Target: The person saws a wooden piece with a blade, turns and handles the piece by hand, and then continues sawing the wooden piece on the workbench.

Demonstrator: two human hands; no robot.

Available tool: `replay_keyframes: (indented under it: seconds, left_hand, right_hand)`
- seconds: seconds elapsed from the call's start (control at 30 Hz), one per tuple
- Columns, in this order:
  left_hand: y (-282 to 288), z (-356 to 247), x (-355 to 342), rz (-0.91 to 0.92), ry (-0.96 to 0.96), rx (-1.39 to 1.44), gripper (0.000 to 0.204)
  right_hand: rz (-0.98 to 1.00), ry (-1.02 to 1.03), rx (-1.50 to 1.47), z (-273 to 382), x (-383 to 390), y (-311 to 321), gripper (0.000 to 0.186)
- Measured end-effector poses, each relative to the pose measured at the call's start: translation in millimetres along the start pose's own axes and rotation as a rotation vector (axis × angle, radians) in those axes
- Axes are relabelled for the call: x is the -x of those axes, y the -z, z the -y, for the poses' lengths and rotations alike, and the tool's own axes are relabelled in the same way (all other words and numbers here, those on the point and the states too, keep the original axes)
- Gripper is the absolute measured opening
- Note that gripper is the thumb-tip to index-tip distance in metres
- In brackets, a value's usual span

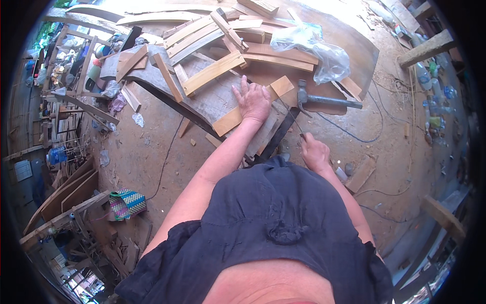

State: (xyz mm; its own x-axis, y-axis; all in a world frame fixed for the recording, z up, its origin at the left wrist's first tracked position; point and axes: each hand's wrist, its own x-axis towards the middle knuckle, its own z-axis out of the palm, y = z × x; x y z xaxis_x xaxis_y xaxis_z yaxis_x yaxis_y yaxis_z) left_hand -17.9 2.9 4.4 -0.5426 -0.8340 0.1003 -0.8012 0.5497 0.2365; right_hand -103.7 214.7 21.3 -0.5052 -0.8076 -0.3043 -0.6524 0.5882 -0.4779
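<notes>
"What are we doing in the upper middle of the frame?"

"At the weathered bench (206, 103), we are apparently sawing across a pale board (229, 120). To do it well, we should be pinning the board flat, drawing long, light strokes square to its edge and holding our fingers clear of the line. A hammer (330, 101) is lying just right of the board's end, so we should be minding our elbow room."

"And where is the board lying against our grip?"

"It is running diagonally beneath our left hand (253, 103), center frame, and showing on both sides. That hand is pressing from above, fingers spread. Our right hand (315, 153), right of center, is closing round a thin dark tool (291, 114), probably a saw, slanting up-left toward the board; whether its teeth are biting, we cannot tell."
</notes>
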Motion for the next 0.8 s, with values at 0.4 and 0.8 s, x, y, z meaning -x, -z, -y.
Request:
replay_keyframes:
  seconds: [0.4,0.8]
  left_hand:
    - [2.0,0.7,-1.6,0.066,0.028,-0.063,0.034]
    - [-1.3,2.2,-0.4,0.035,0.004,-0.061,0.033]
  right_hand:
    - [0.007,0.003,-0.008,9.1,-9.2,3.3,0.021]
    - [-0.062,0.031,-0.078,15.3,-22.6,-5.6,0.019]
